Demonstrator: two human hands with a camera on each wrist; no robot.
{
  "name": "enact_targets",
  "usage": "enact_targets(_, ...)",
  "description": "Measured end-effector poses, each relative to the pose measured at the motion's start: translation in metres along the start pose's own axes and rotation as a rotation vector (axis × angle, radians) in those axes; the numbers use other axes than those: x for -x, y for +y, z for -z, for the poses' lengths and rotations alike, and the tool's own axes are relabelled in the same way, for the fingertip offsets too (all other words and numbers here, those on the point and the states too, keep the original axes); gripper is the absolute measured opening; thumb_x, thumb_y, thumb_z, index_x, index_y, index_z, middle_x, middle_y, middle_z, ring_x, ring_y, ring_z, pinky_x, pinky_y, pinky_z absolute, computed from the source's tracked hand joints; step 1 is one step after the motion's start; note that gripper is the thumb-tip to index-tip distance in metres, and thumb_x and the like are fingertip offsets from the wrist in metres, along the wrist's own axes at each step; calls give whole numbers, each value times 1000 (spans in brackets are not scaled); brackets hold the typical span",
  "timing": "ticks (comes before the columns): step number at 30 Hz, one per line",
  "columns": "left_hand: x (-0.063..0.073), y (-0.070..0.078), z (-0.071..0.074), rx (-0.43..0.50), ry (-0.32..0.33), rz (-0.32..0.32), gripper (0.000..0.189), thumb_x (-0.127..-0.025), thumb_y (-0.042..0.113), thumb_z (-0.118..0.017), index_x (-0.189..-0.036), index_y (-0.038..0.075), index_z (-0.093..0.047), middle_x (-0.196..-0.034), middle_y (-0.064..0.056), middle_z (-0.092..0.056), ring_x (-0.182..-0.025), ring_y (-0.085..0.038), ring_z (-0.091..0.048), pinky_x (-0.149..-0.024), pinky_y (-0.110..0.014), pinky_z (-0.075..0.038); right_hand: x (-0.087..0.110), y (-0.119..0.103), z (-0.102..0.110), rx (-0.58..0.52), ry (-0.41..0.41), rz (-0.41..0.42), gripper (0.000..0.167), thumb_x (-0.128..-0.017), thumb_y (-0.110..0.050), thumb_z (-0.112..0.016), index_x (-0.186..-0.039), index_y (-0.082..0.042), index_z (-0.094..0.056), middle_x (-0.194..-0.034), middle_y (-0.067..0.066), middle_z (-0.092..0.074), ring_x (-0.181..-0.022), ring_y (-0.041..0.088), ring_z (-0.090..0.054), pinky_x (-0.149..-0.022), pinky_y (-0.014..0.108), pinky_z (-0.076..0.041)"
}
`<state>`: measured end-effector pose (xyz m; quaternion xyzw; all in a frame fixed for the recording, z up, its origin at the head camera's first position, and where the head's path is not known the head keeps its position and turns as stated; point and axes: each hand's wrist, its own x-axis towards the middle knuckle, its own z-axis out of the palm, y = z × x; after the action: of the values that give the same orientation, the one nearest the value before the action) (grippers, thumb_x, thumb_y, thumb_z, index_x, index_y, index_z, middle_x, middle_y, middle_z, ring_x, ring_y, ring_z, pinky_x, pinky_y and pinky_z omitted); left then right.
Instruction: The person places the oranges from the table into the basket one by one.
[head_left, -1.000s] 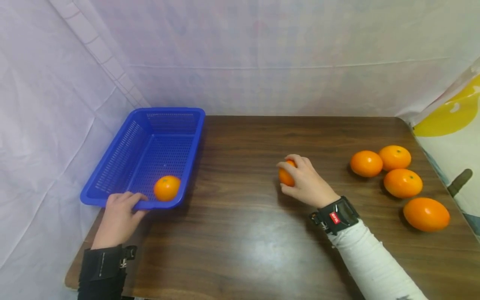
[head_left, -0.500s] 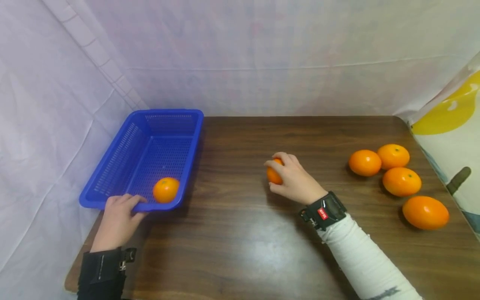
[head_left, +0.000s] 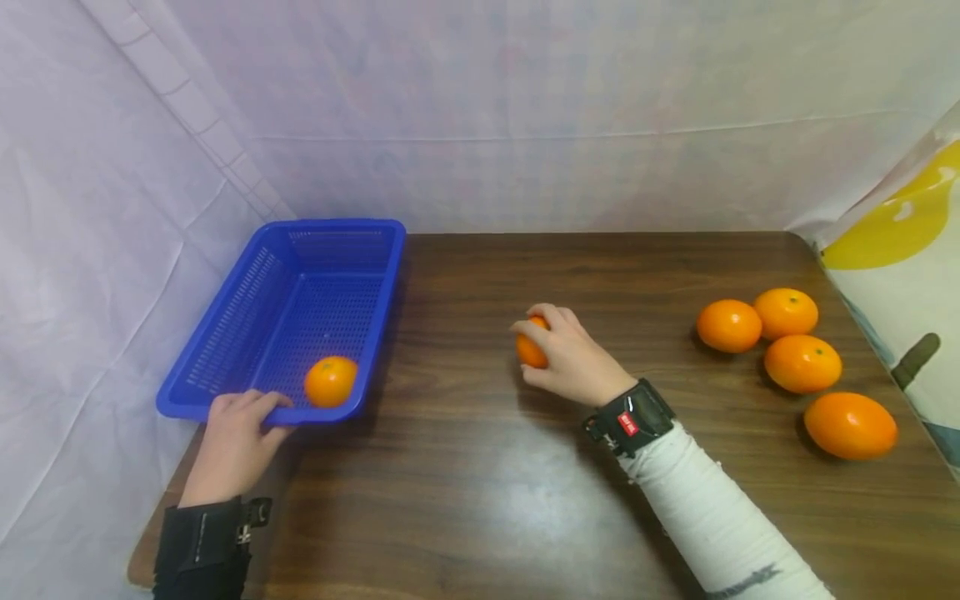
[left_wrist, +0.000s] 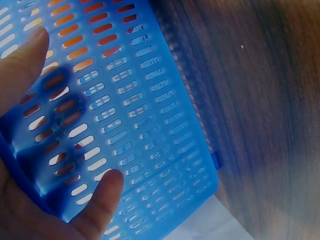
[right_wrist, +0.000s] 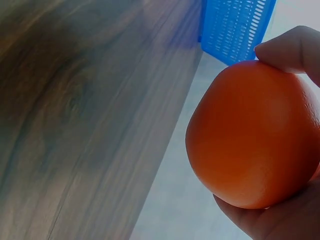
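My right hand [head_left: 573, 358] grips an orange [head_left: 531, 343] over the middle of the table, with fingers and thumb around its sides. In the right wrist view this orange [right_wrist: 255, 135] fills much of the frame between thumb and fingers. At the left, my left hand [head_left: 238, 442] holds the near rim of a blue plastic basket [head_left: 385, 321], its fingers hooked over the edge. The left wrist view shows the slotted basket wall [left_wrist: 135, 100] with the thumb and a finger against it. One orange [head_left: 331, 382] lies inside the basket in its near right corner.
Several more oranges [head_left: 803, 364] sit grouped at the right side of the brown wooden table [head_left: 480, 467]. White cloth [head_left: 525, 117] hangs behind the table and along its left side. A cloth with a yellow print [head_left: 892, 225] borders the right edge.
My right hand has moved left across the table toward the basket, carrying the orange. The left hand keeps its hold on the basket rim.
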<state>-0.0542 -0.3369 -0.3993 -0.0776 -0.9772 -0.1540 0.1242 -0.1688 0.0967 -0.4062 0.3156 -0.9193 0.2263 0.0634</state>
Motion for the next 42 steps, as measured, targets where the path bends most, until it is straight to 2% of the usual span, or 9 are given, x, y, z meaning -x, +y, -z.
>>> enact_targets(8,1,-2,-2,-6,13,-18,17,-79,3,-80,-92,5,-70,-86,-14,-69,-92,-40,-57,-90,-54,-33,-6,-7,-2,3,7,40,52,-83,-25,-75,-132,-14,-62,-137,17,-49,-121,36,-48,-94,45,-53)
enact_targets(18,2,-6,-3,-21,55,-57,19,-76,2,-82,-90,6,-70,-83,-12,-69,-86,-38,-60,-89,-52,-33,-13,-15,-1,-12,-7,48,53,-81,-23,-75,-132,-15,-62,-138,16,-48,-123,37,-47,-92,44,-55)
enact_targets(26,4,-4,-4,-9,3,5,17,-79,3,-80,-93,6,-70,-88,-14,-69,-96,-42,-56,-91,-56,-34,-14,-17,-3,-20,-15,48,53,-82,-24,-76,-132,-15,-61,-137,15,-49,-121,37,-48,-91,43,-55)
enact_targets(31,3,-4,-4,-10,-3,19,17,-80,3,-80,-94,6,-71,-90,-15,-70,-99,-42,-55,-92,-56,-34,-16,-19,-3,-15,-9,55,52,-81,-24,-76,-131,-16,-62,-137,15,-49,-120,36,-48,-92,43,-55)
enact_targets(42,1,-3,-4,-14,38,-34,17,-77,3,-80,-90,6,-70,-85,-12,-69,-91,-39,-58,-90,-53,-33,-23,-26,-2,-13,6,84,52,-82,-24,-75,-131,-16,-62,-136,15,-49,-121,36,-48,-94,43,-54)
